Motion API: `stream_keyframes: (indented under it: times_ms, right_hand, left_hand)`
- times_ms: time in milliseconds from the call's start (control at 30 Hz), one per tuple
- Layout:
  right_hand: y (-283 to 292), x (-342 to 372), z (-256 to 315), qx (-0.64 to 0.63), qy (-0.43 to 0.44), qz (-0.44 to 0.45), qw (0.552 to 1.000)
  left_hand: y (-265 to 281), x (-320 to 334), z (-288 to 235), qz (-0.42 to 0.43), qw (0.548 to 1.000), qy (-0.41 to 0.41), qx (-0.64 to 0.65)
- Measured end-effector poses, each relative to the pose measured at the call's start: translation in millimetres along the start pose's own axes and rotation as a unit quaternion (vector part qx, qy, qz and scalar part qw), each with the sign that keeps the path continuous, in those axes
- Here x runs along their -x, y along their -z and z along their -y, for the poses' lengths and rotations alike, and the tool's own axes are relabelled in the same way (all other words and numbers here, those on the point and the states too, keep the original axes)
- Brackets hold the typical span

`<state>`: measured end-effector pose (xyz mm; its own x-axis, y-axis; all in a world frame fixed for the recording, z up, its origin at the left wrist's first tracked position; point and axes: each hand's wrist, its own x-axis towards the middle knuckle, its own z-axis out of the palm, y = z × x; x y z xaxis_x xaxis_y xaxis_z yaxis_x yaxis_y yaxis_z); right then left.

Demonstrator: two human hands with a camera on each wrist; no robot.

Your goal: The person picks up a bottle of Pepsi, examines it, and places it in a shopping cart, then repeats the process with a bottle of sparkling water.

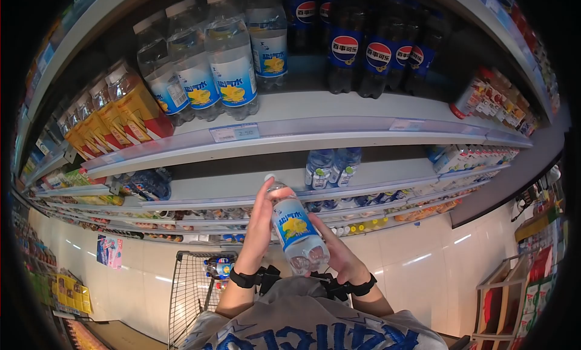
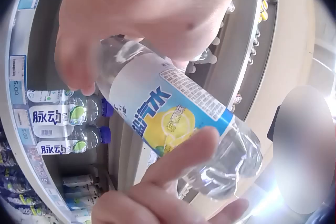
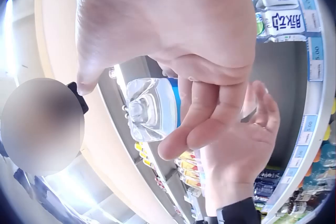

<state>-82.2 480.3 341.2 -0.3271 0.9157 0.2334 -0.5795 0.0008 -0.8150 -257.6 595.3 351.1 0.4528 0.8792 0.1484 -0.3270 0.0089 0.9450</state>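
A clear plastic soda water bottle with a blue and white label and yellow lemons is tilted in front of my chest, its base toward me. Around its upper part, just below the white cap, my left hand grips it. My right hand holds the lower part from the other side. In the left wrist view one right finger lies across the lemon picture on the label. Seen from the right wrist, the fingers curl over the bottle, its clear ridged base showing beside them.
Matching lemon-label bottles stand on the upper shelf, beside dark cola bottles. Two blue-capped drink bottles are on the shelf below. A wire shopping cart with bottles in it stands at my lower left.
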Motion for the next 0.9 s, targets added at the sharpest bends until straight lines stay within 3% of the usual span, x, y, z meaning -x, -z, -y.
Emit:
stream_keyframes:
  times_ms: [33,433,567,767,833,900]
  right_hand:
    - [-0.8,-2.5,2.4,-0.002,0.013,0.008,1.000]
    - [-5.3,-18.4,25.8,-0.031,0.040,0.031,0.998]
    - [5.9,-19.8,29.1,-0.042,0.067,0.008,0.997]
    - [23.5,-13.7,28.5,-0.055,0.039,0.025,0.997]
    - [27.9,-10.5,22.4,-0.039,0.036,0.010,0.999]
    - [35.5,-6.4,13.5,-0.024,0.027,-0.006,0.999]
  left_hand:
    - [-0.7,-1.1,4.7,-0.005,0.999,0.026,0.046]
    - [-9.4,11.3,32.0,0.008,0.981,0.183,0.070]
    - [-22.8,16.6,19.6,0.010,0.984,0.166,0.061]
    - [-20.3,15.1,38.4,0.006,0.982,0.180,0.059]
    - [-22.2,15.1,46.0,-0.090,0.982,0.154,0.065]
    - [-20.1,17.3,48.4,-0.130,0.980,0.125,0.082]
